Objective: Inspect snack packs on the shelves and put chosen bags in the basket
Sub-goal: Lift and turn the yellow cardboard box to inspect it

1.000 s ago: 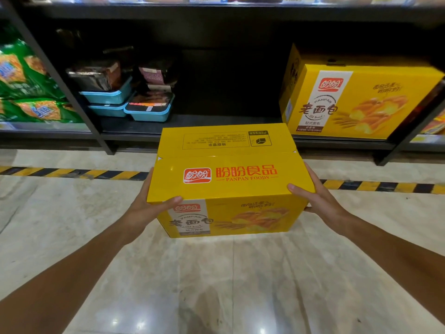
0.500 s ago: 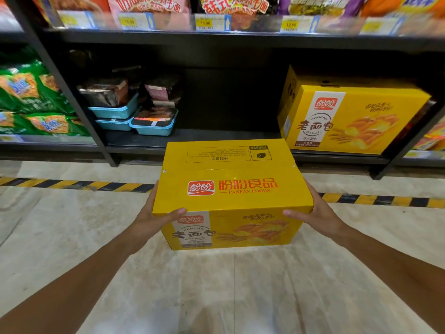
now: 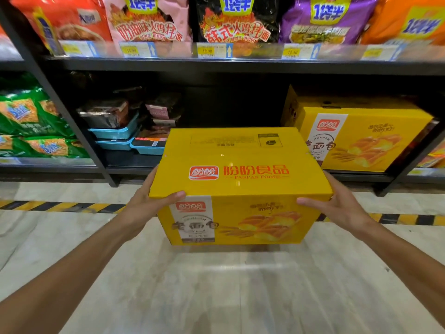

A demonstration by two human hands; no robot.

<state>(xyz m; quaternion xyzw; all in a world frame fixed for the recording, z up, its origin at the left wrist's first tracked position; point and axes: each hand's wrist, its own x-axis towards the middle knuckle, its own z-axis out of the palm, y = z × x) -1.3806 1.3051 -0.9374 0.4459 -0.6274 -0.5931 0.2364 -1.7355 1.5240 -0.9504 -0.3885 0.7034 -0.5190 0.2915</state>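
Observation:
A large yellow bread box (image 3: 238,184) with red lettering is held in the air in front of the bottom shelf (image 3: 134,162). My left hand (image 3: 147,203) grips its left side, thumb hooked over the front top edge. My right hand (image 3: 337,206) grips the right side the same way. A second, identical yellow box (image 3: 366,138) stands on the bottom shelf at the right. No basket is in view.
Noodle bags in red (image 3: 69,20), pink (image 3: 149,22), black (image 3: 236,22), purple (image 3: 325,20) and orange line the upper shelf behind price tags. Blue trays (image 3: 115,133) and green packs (image 3: 31,116) fill the lower left. A yellow-black floor stripe (image 3: 60,206) runs along the shelf base.
The view has tilted upward, bringing the upper shelf of noodle bags into sight. The box stays held between both hands, now a little closer to the shelf and higher.

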